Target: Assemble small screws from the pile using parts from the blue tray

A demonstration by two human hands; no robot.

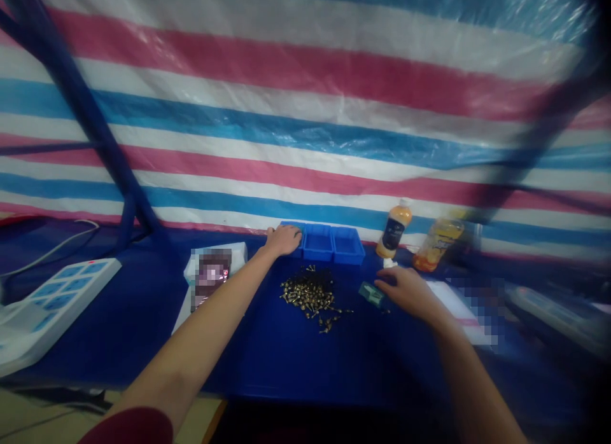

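My left hand (284,240) rests on the near rim of the leftmost of three joined blue plastic bins (331,243), holding nothing. In front of the bins, a loose heap of small brass-coloured screws with dark shanks (310,296) lies on the blue table cover (334,367). My right hand (405,292) hovers low at the right of the heap, fingers extended and empty. Nearest to it is a small green rectangular object (371,294), and a few stray screws lie close by.
A white power strip (57,304) lies at the far left, and a pixelated white packet (212,278) sits left of centre. An orange-labelled bottle (395,229) and a toppled yellowish bottle (438,245) stand behind. A striped tarpaulin (305,113) and dark-blue frame poles close off the back.
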